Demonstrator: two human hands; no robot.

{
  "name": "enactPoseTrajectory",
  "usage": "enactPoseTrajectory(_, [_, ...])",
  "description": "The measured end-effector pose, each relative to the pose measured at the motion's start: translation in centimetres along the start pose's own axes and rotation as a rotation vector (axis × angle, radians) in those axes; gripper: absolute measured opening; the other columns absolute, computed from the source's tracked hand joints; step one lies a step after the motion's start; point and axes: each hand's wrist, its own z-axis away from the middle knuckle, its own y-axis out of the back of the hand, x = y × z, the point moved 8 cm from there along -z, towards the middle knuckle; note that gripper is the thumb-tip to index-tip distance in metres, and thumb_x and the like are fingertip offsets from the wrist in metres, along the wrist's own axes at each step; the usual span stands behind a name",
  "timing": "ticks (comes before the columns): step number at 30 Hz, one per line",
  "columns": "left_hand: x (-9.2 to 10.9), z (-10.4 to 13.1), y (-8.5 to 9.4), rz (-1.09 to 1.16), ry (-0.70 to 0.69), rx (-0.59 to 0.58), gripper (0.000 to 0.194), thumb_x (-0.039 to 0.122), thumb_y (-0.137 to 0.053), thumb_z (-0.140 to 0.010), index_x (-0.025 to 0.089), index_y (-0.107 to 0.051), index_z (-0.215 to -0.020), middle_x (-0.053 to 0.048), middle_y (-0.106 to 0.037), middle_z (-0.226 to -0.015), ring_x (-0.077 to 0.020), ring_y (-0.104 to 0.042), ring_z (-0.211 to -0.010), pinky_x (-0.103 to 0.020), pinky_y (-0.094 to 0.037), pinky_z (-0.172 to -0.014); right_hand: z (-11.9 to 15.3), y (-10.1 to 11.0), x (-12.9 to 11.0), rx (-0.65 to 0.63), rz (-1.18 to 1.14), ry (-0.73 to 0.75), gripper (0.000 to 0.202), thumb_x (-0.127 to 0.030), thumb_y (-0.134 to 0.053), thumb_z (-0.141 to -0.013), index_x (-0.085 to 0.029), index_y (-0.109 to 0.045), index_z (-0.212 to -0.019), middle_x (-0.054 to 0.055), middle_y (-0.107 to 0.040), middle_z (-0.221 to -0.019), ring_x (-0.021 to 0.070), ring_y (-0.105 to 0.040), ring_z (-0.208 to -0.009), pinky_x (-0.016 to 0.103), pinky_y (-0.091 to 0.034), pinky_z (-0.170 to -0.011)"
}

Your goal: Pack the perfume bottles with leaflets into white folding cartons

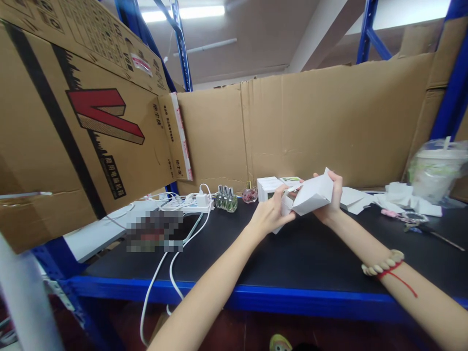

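Note:
Above the black shelf top I hold a small white paper box (313, 195), tilted, between both hands. My left hand (272, 212) pinches its near left end, where flaps stick out. Around its far right side my right hand (331, 197) is wrapped, with some fingers hidden behind the box. Behind my left hand stand white boxes (268, 185), partly covered by it. To the left are a pink perfume bottle (249, 194) and several small green glass bottles (227, 199) with silver caps.
White paper pieces (405, 200) and a keyring with a pink charm (409, 217) lie at the right, before a bagged drink cup (437, 168). A power strip (193, 204) with white cables (171, 273) is at the left. Cardboard walls (321, 122) enclose the blue-framed shelf (292, 295).

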Motion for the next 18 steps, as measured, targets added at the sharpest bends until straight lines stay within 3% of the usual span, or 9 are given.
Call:
enactPoseTrajectory(4, [0.3, 0.2, 0.7, 0.018, -0.081, 0.080, 0.058, 0.032, -0.053, -0.074, 0.021, -0.029, -0.126, -0.003, -0.066, -0.088, -0.0166, -0.065, -0.064, -0.025, -0.051, -0.057, -0.1, 0.1, -0.4, -0.006, 0.000, 0.041, 0.030, -0.050, -0.051, -0.062, -0.022, -0.044, -0.070, -0.003, -0.052, -0.052, 0.0177, -0.059, -0.052, 0.032, -0.051, -0.047])
enactPoseTrajectory(9, [1.1, 0.4, 1.5, 0.039, -0.121, 0.184, 0.039, 0.035, -0.051, -0.075, 0.017, -0.043, -0.109, -0.002, -0.064, -0.073, -0.0165, -0.064, -0.062, -0.023, -0.050, -0.052, 0.0, -0.1, -1.0, -0.035, -0.002, 0.056, 0.031, -0.053, -0.049, -0.062, -0.023, -0.044, -0.068, -0.003, -0.052, -0.052, 0.0169, -0.059, -0.053, 0.034, -0.052, -0.049])
enactPoseTrajectory(18, [2.3, 0.2, 2.2, 0.011, -0.198, 0.138, 0.026, 0.031, -0.048, -0.076, 0.020, -0.050, -0.099, 0.000, -0.063, -0.071, -0.0134, -0.062, -0.061, -0.019, -0.047, -0.050, -0.5, 0.5, -0.9, -0.024, -0.008, 0.022, 0.033, -0.054, -0.049, -0.060, -0.022, -0.043, -0.065, 0.000, -0.056, -0.055, 0.0175, -0.060, -0.055, 0.033, -0.052, -0.048])
